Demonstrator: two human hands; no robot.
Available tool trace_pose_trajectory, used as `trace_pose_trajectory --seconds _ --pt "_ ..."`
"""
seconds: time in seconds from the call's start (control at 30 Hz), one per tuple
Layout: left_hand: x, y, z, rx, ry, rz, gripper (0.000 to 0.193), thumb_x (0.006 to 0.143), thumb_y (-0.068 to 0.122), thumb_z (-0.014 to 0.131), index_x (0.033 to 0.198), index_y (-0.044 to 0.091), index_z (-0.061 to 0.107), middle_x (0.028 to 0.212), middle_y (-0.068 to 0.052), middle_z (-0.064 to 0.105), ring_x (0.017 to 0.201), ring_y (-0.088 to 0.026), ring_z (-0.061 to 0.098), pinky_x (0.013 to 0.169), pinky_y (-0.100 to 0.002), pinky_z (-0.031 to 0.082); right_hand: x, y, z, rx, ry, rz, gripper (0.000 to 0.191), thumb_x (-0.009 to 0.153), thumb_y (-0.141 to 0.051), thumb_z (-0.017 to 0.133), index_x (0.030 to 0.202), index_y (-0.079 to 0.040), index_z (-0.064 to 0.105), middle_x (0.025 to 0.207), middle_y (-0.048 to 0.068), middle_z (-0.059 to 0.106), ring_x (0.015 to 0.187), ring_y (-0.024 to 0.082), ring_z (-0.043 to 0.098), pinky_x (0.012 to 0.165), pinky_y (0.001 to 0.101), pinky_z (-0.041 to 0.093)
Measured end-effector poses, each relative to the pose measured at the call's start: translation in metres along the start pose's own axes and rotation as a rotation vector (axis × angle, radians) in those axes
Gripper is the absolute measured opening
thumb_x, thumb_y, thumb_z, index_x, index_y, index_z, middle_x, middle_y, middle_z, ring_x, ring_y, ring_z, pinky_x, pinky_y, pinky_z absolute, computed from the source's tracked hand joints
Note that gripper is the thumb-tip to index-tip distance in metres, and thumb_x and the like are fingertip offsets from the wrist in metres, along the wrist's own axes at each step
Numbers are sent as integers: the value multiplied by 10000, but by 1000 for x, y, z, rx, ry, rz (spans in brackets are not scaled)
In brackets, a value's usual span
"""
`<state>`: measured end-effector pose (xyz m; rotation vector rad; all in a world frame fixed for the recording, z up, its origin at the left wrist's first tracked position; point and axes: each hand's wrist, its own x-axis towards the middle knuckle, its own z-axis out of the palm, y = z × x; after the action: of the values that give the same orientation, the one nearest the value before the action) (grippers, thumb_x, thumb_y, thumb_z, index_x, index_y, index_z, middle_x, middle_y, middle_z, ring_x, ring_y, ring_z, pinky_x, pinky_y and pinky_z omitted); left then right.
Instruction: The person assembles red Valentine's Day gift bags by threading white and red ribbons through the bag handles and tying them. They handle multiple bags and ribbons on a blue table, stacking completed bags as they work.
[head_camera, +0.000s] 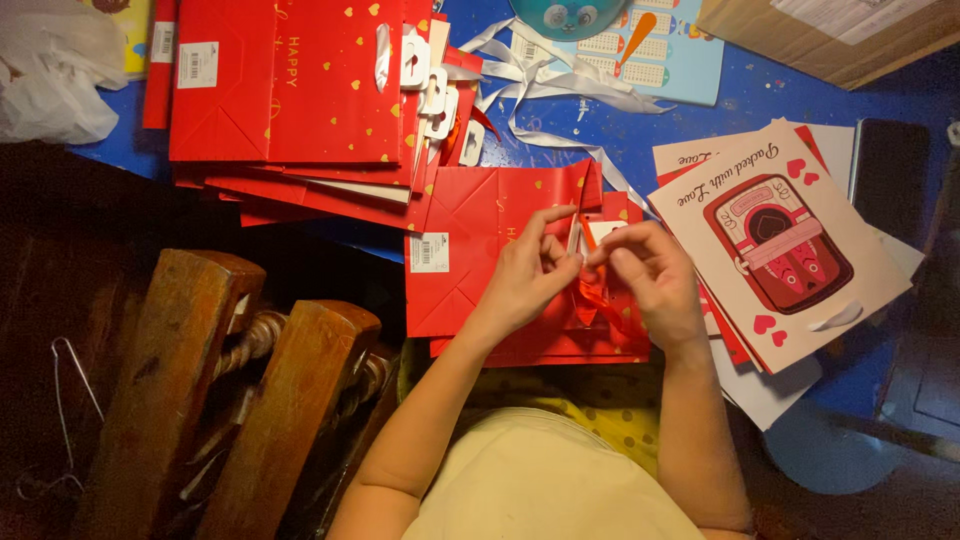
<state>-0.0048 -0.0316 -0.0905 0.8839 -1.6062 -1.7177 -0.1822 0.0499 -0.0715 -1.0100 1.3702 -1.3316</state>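
Two bare hands meet over a flattened red gift bag (470, 250) that lies on the blue table (760, 100), just in front of the person's body. The left hand (525, 280) rests on the bag with its forefinger stretched up and its thumb pressed toward the other hand; its grip is together on a thin red ribbon (592, 295) at the bag's upper edge. The right hand (650, 280) faces it, fingertips pinched shut on the same ribbon, right beside a small white tag (603, 230). The ribbon hangs in loose loops below the two hands, across the bag.

More red bags lie beneath this one, their edges showing under the wrists. A larger stack of red bags with gold hearts (290, 90) sits further up and to the left, with white paper tags (430, 90) poking out at its right side. White ribbon strips (540, 80) curl over the table near the top. To the right lie cream cards printed with a red design (780, 240), fanned over other sheets. A dark wooden chair frame (200, 380) stands at the lower left, and a white plastic bag (50, 70) sits in the upper left corner.
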Motion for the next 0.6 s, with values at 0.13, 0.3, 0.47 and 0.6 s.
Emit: trace_pose_trajectory --seconds 0.13,0.3,0.47,0.6 --pt "-14 11 7 216 140 171 519 912 95 665 1423 65 582 736 -28 577 678 -126 613 664 -303 527 0 -14 10 -463 -87 119 181 1002 -65 498 1072 -22 659 824 67 677 671 136 587 641 283 485" --pt "-33 40 4 549 195 473 542 844 108 731 1376 89 627 780 -87 606 731 -233 591 704 -369 510 8 -29 20 -447 -178 103 177 1014 -103 484 1081 -15 622 853 88 680 754 143 617 669 309 506" --pt "-33 61 -7 547 237 407 533 844 94 725 1372 117 660 717 -43 604 714 -204 581 700 -351 507 -6 -56 22 -587 -154 -147 213 975 -105 563 1122 9 668 1143 122 671 940 174 673 732 309 534" --pt "-32 66 -10 535 228 397 551 831 85 724 1377 123 660 698 -35 597 706 -199 569 696 -354 502 -27 -74 12 -460 -316 -264 193 1010 -124 568 1075 -36 728 1022 103 652 923 222 636 818 337 510"
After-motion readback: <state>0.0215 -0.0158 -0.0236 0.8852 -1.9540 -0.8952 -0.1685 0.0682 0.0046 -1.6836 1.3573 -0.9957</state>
